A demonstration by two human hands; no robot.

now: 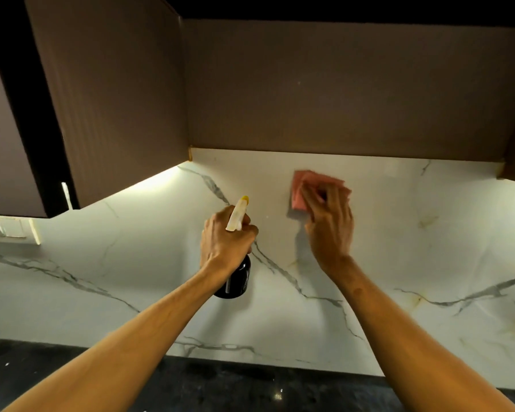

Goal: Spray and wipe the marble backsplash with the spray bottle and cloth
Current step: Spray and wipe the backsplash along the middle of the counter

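Note:
The white marble backsplash (pixel 399 248) with grey veins fills the middle of the view. My left hand (pixel 225 242) grips a dark spray bottle (pixel 235 281) by its neck, its white and yellow nozzle pointing up at the wall. My right hand (pixel 329 224) presses a folded pink cloth (pixel 302 188) flat against the marble just below the upper cabinet, fingers spread over the cloth.
Brown upper cabinets (pixel 309 84) hang low over the backsplash, with a lit strip under the left one. A white switch plate (pixel 9 228) sits on the wall at far left. The dark speckled countertop (pixel 220 388) runs along the bottom.

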